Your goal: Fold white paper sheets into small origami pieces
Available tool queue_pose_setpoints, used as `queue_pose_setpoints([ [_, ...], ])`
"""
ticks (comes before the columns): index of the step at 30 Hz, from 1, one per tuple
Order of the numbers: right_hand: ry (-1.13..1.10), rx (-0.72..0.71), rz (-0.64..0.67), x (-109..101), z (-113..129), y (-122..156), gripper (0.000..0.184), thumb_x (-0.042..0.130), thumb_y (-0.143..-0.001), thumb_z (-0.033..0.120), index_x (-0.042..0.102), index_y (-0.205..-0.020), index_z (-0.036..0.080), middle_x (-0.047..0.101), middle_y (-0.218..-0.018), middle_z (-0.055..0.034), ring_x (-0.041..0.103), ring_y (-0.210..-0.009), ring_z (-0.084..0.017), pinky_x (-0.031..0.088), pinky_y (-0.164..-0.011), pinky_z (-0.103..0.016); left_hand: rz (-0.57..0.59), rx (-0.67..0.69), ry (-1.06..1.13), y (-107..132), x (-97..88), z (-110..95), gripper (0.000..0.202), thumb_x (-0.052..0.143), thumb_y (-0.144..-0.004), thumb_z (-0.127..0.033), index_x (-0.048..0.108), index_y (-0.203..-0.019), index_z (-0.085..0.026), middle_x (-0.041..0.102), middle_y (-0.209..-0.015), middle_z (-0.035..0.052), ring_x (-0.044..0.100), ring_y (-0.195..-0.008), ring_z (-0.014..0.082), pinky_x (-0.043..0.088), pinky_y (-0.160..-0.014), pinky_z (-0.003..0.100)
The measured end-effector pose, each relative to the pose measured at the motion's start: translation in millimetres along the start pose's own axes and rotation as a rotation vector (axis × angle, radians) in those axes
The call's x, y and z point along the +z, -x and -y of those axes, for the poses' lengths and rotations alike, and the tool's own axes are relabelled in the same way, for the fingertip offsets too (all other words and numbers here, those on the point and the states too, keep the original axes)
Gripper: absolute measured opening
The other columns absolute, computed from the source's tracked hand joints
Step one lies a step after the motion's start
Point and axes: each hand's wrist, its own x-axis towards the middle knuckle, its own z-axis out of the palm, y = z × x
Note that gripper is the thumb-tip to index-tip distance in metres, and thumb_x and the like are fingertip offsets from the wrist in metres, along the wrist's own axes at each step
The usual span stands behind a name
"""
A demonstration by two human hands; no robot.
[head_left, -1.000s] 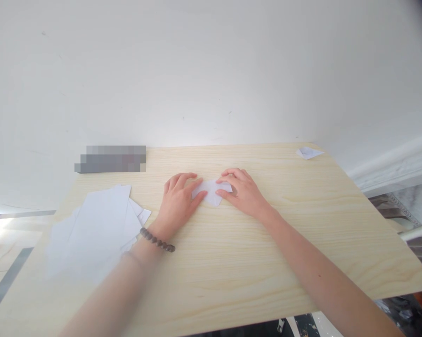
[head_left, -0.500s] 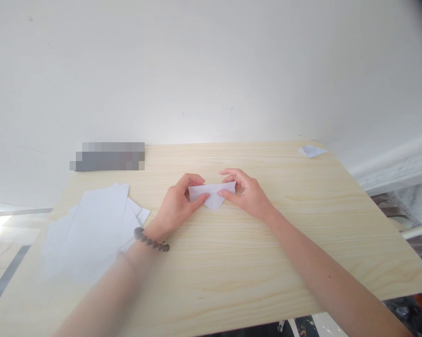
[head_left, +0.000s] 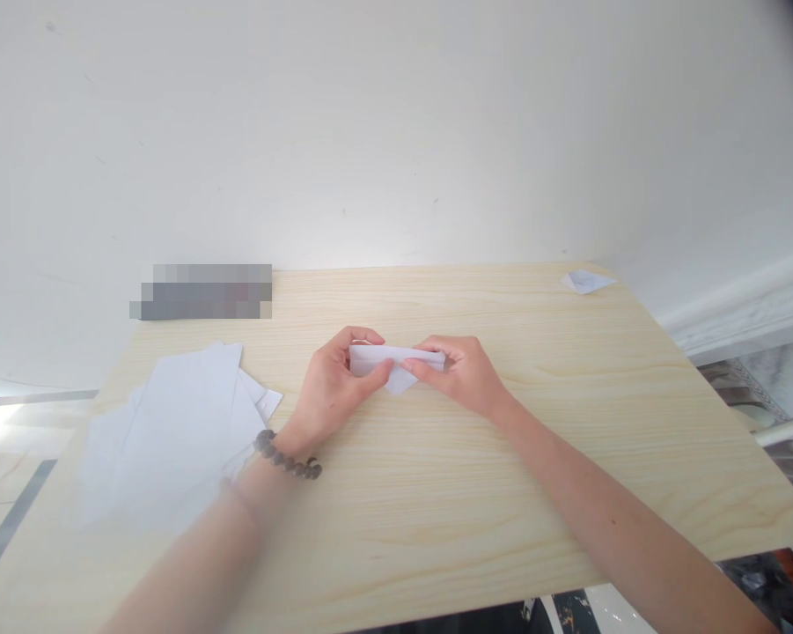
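Paper (head_left: 396, 354), seen in the head view, is to the right of the sheets (head_left: 178, 423) and well apart from them. It is folded into a narrow band, with a pointed flap below. Left hand (head_left: 334, 374), on the side nearer the sheets: partly curled, thumb on the near face, fingers behind, pinching one end. Right hand (head_left: 468, 374), on the side farther from the sheets: likewise closed on the other end. Whether the band touches the table (head_left: 402, 493) cannot be told.

Recommended for the fold, in this inspector's judgement: keep the long edges parallel, hold both ends level, and press from the centre outward with even thumb pressure; uneven pressure could skew the crease.

Containers: none identified. The block (head_left: 204, 295) behind the sheets is pixelated, so its nature and any contents cannot be determined. The piece (head_left: 587, 282), far right of the sheets, is folded paper; contents, if any, cannot be made out.
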Motion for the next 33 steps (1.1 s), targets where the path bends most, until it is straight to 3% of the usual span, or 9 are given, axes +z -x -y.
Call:
queue_pose_setpoints([
  [4,-0.052,0.054,-0.008,-3.5,-1.4,-0.9,0.03,0.063,-0.071,0.042,0.06,-0.061,0.015,0.051,-0.054,0.0018,0.042,-0.05,-0.008,0.03,-0.045,-0.021,0.044,-0.057,0.063,-2.3,-4.0,4.2,0.039,0.062,-0.072,-0.036,0.055,-0.105,-0.017,0.064,-0.066,-0.0006,0.045,-0.045,0.0073,0.028,-0.041,0.018],
  [10,-0.193,0.153,0.093,-14.5,-5.8,-4.1,0.03,0.066,-0.069,0.045,0.068,-0.073,0.015,0.064,-0.069,-0.0028,0.055,-0.062,-0.014,0.04,-0.053,-0.023,0.23,-0.077,0.15,-4.7,-15.1,3.1,0.046,0.059,-0.075,-0.03,0.053,-0.118,-0.016,0.071,-0.079,0.004,0.058,-0.063,0.0119,0.038,-0.054,0.02],
  [16,-0.245,0.195,0.126,-18.9,-10.9,-5.7,0.032,0.067,-0.068,0.046,0.069,-0.079,0.016,0.068,-0.076,-0.0047,0.06,-0.069,-0.017,0.045,-0.058,-0.026,0.383,-0.049,0.188,-5.9,-24.7,0.7,0.058,0.056,-0.076,-0.025,0.041,-0.131,-0.021,0.068,-0.073,-0.0009,0.045,-0.045,0.006,0.029,-0.044,0.018],
  [20,-0.19,0.165,0.066,-14.0,-10.3,-5.0,0.032,0.065,-0.069,0.047,0.068,-0.075,0.016,0.064,-0.07,-0.0032,0.056,-0.063,-0.015,0.041,-0.053,-0.024,0.368,-0.048,0.181,-6.5,-23.6,1.5,0.05,0.057,-0.077,-0.025,0.045,-0.127,-0.021,0.063,-0.062,-0.0038,0.045,-0.044,0.0064,0.03,-0.044,0.018],
  [23,-0.133,0.121,0.046,-9.5,-7.2,-4.0,0.033,0.063,-0.07,0.048,0.065,-0.068,0.015,0.058,-0.062,-0.0009,0.05,-0.057,-0.012,0.035,-0.049,-0.023,0.366,-0.076,0.2,-7.2,-18.8,3.2,0.036,0.06,-0.076,-0.031,0.058,-0.11,-0.018,0.068,-0.08,0.0027,0.06,-0.067,0.0134,0.044,-0.058,0.022],
  [25,-0.092,0.091,0.062,-7.9,-4.9,-3.3,0.033,0.062,-0.07,0.047,0.062,-0.065,0.015,0.053,-0.058,0.0006,0.045,-0.053,-0.01,0.032,-0.046,-0.022,0.344,-0.087,0.182,-7.3,-15.6,4.4,0.03,0.062,-0.075,-0.035,0.064,-0.097,-0.016,0.069,-0.087,0.005,0.062,-0.079,0.0181,0.047,-0.068,0.026],
  [33,0.003,0.054,0.173,-10.6,-3.0,-3.3,0.029,0.056,-0.073,0.034,0.046,-0.054,0.016,0.037,-0.051,0.0047,0.031,-0.048,-0.006,0.023,-0.043,-0.021,0.202,-0.023,0.01,-5.0,-13.5,4.5,0.027,0.061,-0.075,-0.039,0.068,-0.086,-0.016,0.069,-0.079,0.0024,0.06,-0.069,0.0156,0.043,-0.058,0.023],
])
